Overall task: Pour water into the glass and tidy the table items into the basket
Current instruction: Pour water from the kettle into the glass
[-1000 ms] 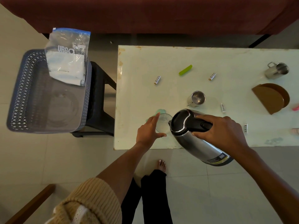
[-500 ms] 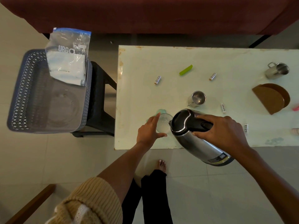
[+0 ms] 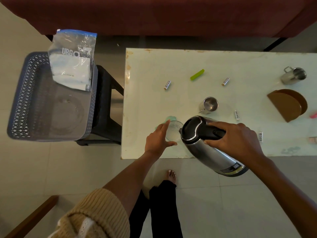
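Steel kettle (image 3: 211, 152), tilted with its spout over the glass (image 3: 174, 130) near the counter's (image 3: 171, 66) front edge; the right hand (image 3: 235, 140) grasps its black handle from above, forearm entering from lower right. The left hand (image 3: 157, 140) holds the glass between thumb and fingers. The grey basket (image 3: 25, 100) stands left of the counter.

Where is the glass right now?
In the head view the glass stands near the table's front-left corner; the left hand holds its left side and the spout of the tilted kettle, gripped by the right hand, is just to its right.
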Demonstrator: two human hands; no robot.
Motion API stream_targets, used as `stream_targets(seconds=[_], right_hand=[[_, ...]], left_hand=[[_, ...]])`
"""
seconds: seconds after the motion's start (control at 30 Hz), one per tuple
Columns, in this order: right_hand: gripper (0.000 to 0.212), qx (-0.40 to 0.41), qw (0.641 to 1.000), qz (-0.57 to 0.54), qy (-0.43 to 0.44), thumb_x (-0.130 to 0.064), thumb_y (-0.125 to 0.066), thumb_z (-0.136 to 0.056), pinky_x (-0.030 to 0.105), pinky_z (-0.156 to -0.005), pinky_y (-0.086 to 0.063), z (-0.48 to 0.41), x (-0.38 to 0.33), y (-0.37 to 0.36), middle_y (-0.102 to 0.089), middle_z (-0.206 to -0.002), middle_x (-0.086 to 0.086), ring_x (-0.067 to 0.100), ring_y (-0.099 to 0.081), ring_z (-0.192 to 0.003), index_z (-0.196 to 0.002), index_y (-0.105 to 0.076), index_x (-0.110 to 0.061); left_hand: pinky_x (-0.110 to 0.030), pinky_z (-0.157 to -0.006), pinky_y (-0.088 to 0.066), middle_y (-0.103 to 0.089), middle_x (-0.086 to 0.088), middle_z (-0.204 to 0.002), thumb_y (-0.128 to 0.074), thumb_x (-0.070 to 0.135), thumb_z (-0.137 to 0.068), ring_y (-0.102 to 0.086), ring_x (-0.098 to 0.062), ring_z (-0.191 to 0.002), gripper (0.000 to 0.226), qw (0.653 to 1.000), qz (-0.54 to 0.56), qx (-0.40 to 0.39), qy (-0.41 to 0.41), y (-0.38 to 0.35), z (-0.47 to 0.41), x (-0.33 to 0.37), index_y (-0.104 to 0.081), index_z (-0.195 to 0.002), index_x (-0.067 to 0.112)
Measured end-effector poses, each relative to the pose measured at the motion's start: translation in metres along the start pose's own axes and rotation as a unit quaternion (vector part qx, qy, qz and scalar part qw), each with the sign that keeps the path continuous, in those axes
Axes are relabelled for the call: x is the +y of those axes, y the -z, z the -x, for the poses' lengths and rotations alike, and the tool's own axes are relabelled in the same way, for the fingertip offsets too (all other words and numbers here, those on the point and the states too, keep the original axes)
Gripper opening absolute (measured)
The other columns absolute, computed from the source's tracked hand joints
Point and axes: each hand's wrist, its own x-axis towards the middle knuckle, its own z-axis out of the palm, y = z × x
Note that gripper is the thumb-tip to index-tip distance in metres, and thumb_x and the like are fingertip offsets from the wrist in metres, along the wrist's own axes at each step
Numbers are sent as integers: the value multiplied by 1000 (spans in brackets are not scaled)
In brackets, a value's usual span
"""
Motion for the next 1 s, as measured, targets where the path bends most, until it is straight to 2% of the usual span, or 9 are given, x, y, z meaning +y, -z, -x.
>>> stream_targets(seconds=[0.47, 0.67, 1.0], right_hand=[[50, -1, 1000, -1, 4, -54, -68, -71, 29, -74, -46, -1, 1, -2, -71, -96, 4, 26, -63, -89, -118, -59, -38], [50, 0, 1000, 4, 2, -55, -68, -71, 27, -71, -40, -1, 0, -1, -71, -98, 3, 27, -63, -92, -118, -59, -40], [51, -3, 1000, 5, 5, -55, -68, -72, 27, -71, -40, -1, -1, 0, -71, -100, 4, 26, -62, -93, -119, -59, -38]], left_hand=[[-37, -86, -51, -44, -2, -144, -73, 44, -74, -57, -26, -113, 91, 1000, 3, 2, -2, -1, 0, -1, -23, -147, 22], [-36, -87, -50, -43, -1, -144, -73, 44, -74, -57, -25, -114, 91, 1000, 5, 1, 2, 0, 0, 0, -23, -147, 24], [-36, -86, -50, -44, -1, -144, -74, 43, -75, -57, -25, -113, 90, 1000, 6, 3, 2, 0, 0, -1, -24, -147, 23]])
